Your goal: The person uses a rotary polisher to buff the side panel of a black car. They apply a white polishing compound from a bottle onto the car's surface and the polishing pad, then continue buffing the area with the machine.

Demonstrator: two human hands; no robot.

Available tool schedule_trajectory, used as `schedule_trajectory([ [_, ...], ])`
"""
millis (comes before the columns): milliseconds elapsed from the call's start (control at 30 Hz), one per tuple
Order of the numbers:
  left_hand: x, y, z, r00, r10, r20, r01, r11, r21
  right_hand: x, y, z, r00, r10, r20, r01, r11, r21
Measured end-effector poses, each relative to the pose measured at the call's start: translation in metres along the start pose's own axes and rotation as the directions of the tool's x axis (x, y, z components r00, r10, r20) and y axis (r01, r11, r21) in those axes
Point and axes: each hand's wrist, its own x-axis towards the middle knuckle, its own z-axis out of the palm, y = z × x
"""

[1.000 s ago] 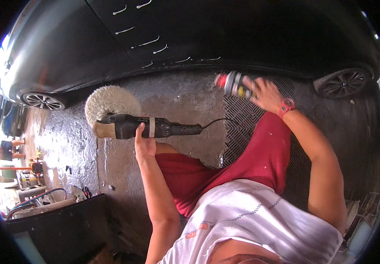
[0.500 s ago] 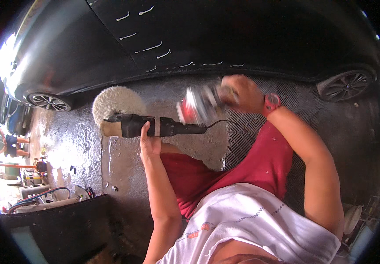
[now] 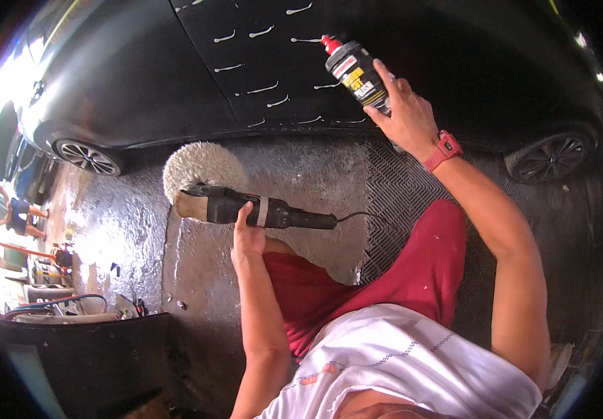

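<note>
- The right hand (image 3: 405,112) is closed around a dark bottle (image 3: 357,73) with a red cap, fingers wrapped on its lower body, nozzle tilted up and to the left so it points at the black car door (image 3: 259,63).
- A second ago this bottle was low, near the wet ground beside the grating; half a second ago it was a blur in mid-swing. Now it is raised against the panel, so the work reads as laying down more compound rather than buffing.
- Short pale streaks of paste (image 3: 259,89) already lie in rows across the door; the nozzle sits just beside the upper right ones. Whether paste is leaving the nozzle right now I cannot tell, as the tip is too small.
- The left hand (image 3: 247,234) grips the body of the black polisher (image 3: 259,209) from below. The machine has barely moved across the three pictures.
- The polisher lies level above the ground, its woolly white pad (image 3: 196,167) facing away, near the car sill but apart from the paint, with its cord trailing right.
- Right arm: stretched up and forward, elbow nearly straight, a red wristband (image 3: 443,150) at the wrist.
- Left arm: bent, forearm rising from the lower edge past the red shorts (image 3: 413,279).
- Beyond: wet concrete (image 3: 301,174), a ribbed mat (image 3: 399,195), car wheels at both sides.
</note>
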Motion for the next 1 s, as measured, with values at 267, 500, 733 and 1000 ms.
schedule_trajectory([
  [267,0.013,0.01,-0.013,0.993,-0.07,0.097,0.068,0.997,0.026,-0.043,-0.01,-0.016,0.613,-0.748,-0.254,0.778,0.627,0.032],
  [500,-0.01,0.002,0.014,1.0,-0.015,0.023,0.013,0.997,0.078,-0.073,0.081,-0.033,0.933,-0.307,-0.185,0.26,0.935,-0.241],
  [733,-0.008,0.007,0.008,0.994,-0.091,0.062,0.086,0.993,0.078,-0.104,0.036,-0.015,0.565,-0.818,-0.109,0.806,0.576,-0.136],
  [1000,-0.006,-0.001,0.026,0.997,-0.05,0.054,0.049,0.999,0.023,-0.027,-0.029,0.036,0.921,-0.385,-0.054,0.382,0.922,-0.058],
])
